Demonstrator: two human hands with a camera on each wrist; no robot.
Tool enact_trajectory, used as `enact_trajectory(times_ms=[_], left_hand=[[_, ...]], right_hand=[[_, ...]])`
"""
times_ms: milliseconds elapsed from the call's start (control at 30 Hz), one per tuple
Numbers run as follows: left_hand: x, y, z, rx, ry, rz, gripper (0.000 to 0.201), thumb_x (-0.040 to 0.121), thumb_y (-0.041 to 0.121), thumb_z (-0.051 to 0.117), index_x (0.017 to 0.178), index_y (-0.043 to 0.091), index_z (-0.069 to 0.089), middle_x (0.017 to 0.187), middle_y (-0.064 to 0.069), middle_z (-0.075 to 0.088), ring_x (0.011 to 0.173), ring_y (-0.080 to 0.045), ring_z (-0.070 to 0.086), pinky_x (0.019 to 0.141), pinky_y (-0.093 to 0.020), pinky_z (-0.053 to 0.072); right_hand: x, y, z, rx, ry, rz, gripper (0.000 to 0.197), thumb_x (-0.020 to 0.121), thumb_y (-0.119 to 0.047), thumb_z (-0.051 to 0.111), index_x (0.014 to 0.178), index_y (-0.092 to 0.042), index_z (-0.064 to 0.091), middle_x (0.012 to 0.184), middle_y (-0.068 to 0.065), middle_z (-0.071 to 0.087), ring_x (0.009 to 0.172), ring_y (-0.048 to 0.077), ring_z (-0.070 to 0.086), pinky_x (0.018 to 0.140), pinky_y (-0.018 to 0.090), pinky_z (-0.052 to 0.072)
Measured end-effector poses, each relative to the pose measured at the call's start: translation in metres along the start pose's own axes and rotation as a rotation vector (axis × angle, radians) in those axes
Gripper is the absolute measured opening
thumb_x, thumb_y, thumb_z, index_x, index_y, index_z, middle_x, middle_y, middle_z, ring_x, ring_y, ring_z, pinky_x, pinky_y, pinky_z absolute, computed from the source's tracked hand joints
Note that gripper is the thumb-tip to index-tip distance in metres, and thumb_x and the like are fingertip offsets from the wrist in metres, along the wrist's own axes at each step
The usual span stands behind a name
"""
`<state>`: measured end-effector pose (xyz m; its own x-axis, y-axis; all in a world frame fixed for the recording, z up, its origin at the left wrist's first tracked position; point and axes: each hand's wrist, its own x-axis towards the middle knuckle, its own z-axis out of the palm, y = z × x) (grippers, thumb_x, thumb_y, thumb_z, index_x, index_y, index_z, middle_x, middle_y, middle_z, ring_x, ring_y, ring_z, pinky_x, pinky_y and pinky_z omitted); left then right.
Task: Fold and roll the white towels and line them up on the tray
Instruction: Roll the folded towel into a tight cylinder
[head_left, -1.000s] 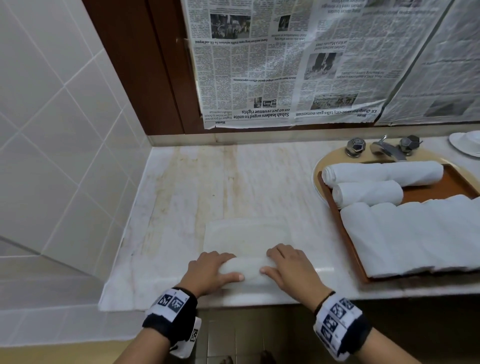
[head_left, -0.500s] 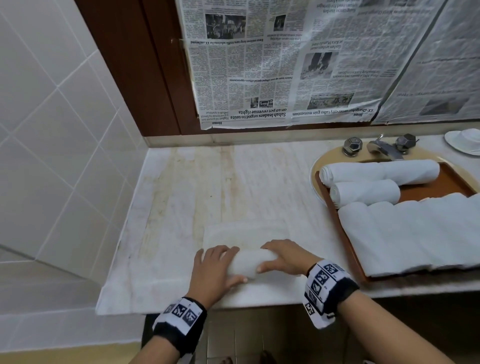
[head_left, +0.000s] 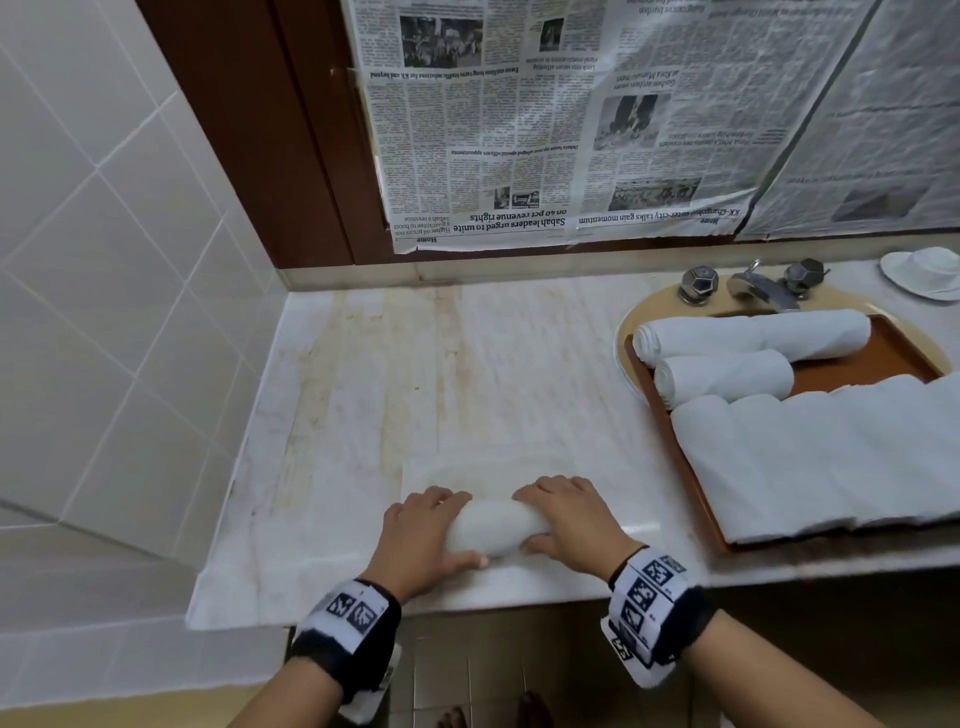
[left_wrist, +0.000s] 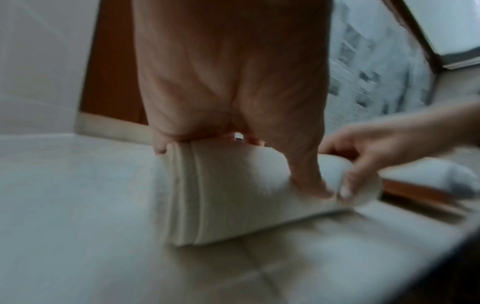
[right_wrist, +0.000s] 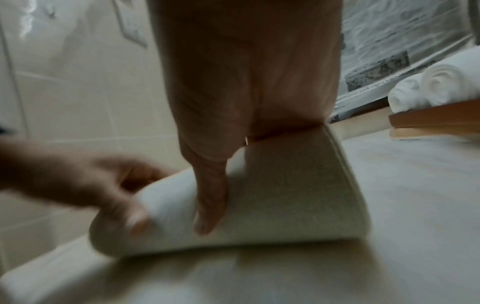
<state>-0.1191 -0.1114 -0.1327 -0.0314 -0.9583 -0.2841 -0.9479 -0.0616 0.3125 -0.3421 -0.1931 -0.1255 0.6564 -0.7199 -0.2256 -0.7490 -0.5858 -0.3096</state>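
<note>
A white towel (head_left: 493, 526) lies near the front edge of the marble counter (head_left: 467, 374), mostly rolled, with a short flat strip left on its far side. My left hand (head_left: 434, 527) grips the roll's left end and my right hand (head_left: 563, 512) grips its right end. Fingers curl over the top and thumbs press the near side. The left wrist view shows the roll's layered left end (left_wrist: 189, 195); the right wrist view shows its right end (right_wrist: 298, 195). A brown tray (head_left: 896, 353) on the right holds two rolled towels (head_left: 753, 336) (head_left: 722, 378).
A row of folded white towels (head_left: 831, 457) covers the near part of the tray. Behind the tray are a faucet (head_left: 761, 287) and a white dish (head_left: 930, 271). A tiled wall bounds the counter on the left. Newspaper covers the back wall.
Both hands have rolled the towel away from me. The roll is thicker and the flat strip beyond it is shorter.
</note>
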Motion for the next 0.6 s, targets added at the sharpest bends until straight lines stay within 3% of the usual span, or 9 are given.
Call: enact_trajectory(times_ms=[100,200,300,367,467,533,600], left_hand=[[-0.021,0.005,0.020,0.097,0.234,0.101,0.080,0.065,0.074,0.054,0.133,0.032,0.051,0.127,0.008,0.051,0.111,-0.020,0.052,0.093,-0.041,0.042],[-0.028,0.005,0.027,0.083,0.286,0.099,0.074,0.066,0.074,0.053,0.129,0.035,0.055,0.117,0.010,0.057,0.103,-0.017,0.054,0.088,-0.040,0.043],[-0.018,0.005,0.009,0.049,0.141,0.068,0.073,0.069,0.072,0.055,0.135,0.040,0.053,0.123,0.011,0.056,0.110,-0.019,0.056,0.092,-0.040,0.042],[-0.004,0.004,-0.010,-0.027,-0.030,0.023,0.075,0.072,0.071,0.060,0.141,0.044,0.047,0.131,0.012,0.052,0.119,-0.017,0.049,0.097,-0.037,0.039],[0.014,0.004,-0.028,-0.205,-0.171,-0.058,0.076,0.071,0.065,0.074,0.140,0.042,0.051,0.130,0.010,0.054,0.123,-0.016,0.048,0.099,-0.034,0.040],[0.023,0.002,-0.031,-0.238,-0.216,-0.097,0.082,0.070,0.065,0.073,0.144,0.039,0.047,0.136,0.009,0.050,0.128,-0.017,0.045,0.103,-0.037,0.037],[0.027,0.000,-0.032,-0.154,-0.227,-0.086,0.091,0.068,0.073,0.061,0.149,0.037,0.038,0.148,0.010,0.040,0.135,-0.019,0.035,0.108,-0.041,0.032]], right_hand=[[0.002,0.002,-0.013,0.053,-0.159,0.019,0.060,0.082,-0.054,0.069,0.134,-0.031,0.051,0.129,-0.004,0.057,0.119,0.018,0.049,0.100,0.034,0.033],[-0.003,0.002,-0.016,0.141,-0.241,0.054,0.065,0.081,-0.055,0.071,0.138,-0.030,0.049,0.133,-0.003,0.057,0.121,0.020,0.050,0.100,0.032,0.036],[-0.015,-0.002,-0.014,0.227,-0.182,0.115,0.076,0.082,-0.052,0.071,0.146,-0.027,0.037,0.137,0.000,0.052,0.124,0.024,0.050,0.104,0.034,0.038],[-0.023,-0.009,-0.006,0.013,0.003,0.044,0.069,0.083,-0.050,0.068,0.140,-0.021,0.044,0.132,0.003,0.053,0.118,0.026,0.054,0.102,0.037,0.041],[-0.028,-0.020,0.010,-0.187,0.155,0.015,0.070,0.057,-0.049,0.081,0.116,-0.016,0.062,0.111,0.004,0.060,0.098,0.025,0.063,0.090,0.039,0.051],[-0.020,-0.019,0.016,-0.218,0.138,0.027,0.083,0.044,-0.052,0.085,0.115,-0.014,0.063,0.110,0.004,0.062,0.098,0.025,0.063,0.091,0.044,0.052],[-0.007,-0.014,0.014,-0.221,0.099,0.027,0.085,0.052,-0.052,0.083,0.123,-0.012,0.059,0.116,0.006,0.060,0.103,0.028,0.062,0.096,0.046,0.047]])
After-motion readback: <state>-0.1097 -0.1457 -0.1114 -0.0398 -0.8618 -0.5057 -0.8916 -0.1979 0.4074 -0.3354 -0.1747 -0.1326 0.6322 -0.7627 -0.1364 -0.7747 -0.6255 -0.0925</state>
